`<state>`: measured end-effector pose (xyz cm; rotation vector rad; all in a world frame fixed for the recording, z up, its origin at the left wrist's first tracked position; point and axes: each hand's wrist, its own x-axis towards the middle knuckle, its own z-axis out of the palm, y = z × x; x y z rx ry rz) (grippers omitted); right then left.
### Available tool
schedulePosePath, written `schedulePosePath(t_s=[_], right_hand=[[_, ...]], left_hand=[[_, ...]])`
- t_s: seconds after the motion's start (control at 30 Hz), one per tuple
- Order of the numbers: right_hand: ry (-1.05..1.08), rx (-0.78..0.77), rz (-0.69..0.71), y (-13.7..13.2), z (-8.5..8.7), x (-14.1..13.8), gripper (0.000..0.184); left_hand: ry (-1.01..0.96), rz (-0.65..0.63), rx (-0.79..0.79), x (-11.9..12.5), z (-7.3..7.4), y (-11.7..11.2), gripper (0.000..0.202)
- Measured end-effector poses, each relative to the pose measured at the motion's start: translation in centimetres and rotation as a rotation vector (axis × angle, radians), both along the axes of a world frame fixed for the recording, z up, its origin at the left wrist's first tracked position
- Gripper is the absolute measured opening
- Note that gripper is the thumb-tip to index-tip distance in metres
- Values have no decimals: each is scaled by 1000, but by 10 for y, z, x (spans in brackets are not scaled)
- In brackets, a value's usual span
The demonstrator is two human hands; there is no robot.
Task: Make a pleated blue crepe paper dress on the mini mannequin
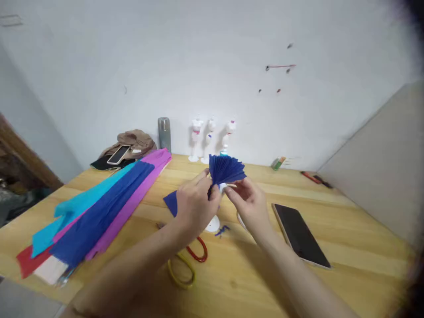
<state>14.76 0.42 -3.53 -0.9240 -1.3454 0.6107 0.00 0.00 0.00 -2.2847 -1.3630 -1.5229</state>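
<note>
My left hand (195, 205) is closed around the pinched base of a pleated dark blue crepe paper fan (226, 169), which spreads upward above the fingers. My right hand (249, 204) pinches the same paper from the right, at the gathered base. A small white stand (212, 224) shows under my left hand, with a scrap of blue paper (171, 203) behind it. Scissors with red and yellow handles (188, 260) lie on the wooden table (347, 247) just under my left wrist.
Long folded crepe sheets in cyan, blue, purple and red (96, 212) lie at the left. A dark phone (300, 235) lies at the right. By the wall stand three white figurines (210, 137), a grey flask (164, 134), and a bag with a phone (127, 148).
</note>
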Motion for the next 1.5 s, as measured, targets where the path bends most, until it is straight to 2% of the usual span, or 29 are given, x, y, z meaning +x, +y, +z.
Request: schedulePosePath(t_s=[0.17, 0.33, 0.47, 0.53, 0.6, 0.7, 0.87, 0.93, 1.0, 1.07, 1.23, 1.3, 1.37, 1.5], right_hand=[[14, 33, -12, 2, 0, 0, 15], [-26, 141, -113, -5, 7, 2, 5], [-22, 169, -173, -10, 13, 3, 3], [-38, 145, -140, -10, 12, 4, 5], [-81, 108, -78, -8, 8, 3, 17], [-151, 48, 23, -4, 1, 0, 33], [-160, -6, 106, -1, -2, -3, 40], [-153, -13, 109, -2, -1, -3, 38], [-147, -10, 101, -3, 0, -2, 38], [-138, -5, 91, -4, -1, -2, 38], [-153, -9, 85, -4, -5, -4, 40], [-166, 24, 35, -4, -6, -5, 42], [-235, 123, -99, -5, -5, -5, 45], [-540, 529, -429, -16, 4, -3, 65]], left_hand=[[19, 38, 139, 2, -4, -1, 16], [32, 38, 357, 2, 3, -11, 16], [38, 26, 349, 1, 6, -15, 19], [42, 30, 291, 0, 6, -15, 19], [31, 26, 176, 0, 7, -14, 18], [-53, -40, -131, -3, 15, -14, 20], [-444, -312, -749, -17, 40, -11, 28], [-660, -438, -911, -22, 49, -10, 23], [-880, -522, -977, -27, 56, -9, 17], [-1082, -554, -1008, -29, 60, -8, 15], [-1524, -556, -1036, -36, 63, 7, 16], [-1637, -557, -1024, -40, 63, 15, 18], [-1683, -564, -1015, -43, 64, 20, 20], [-1644, -557, -1030, -40, 67, 10, 18]])
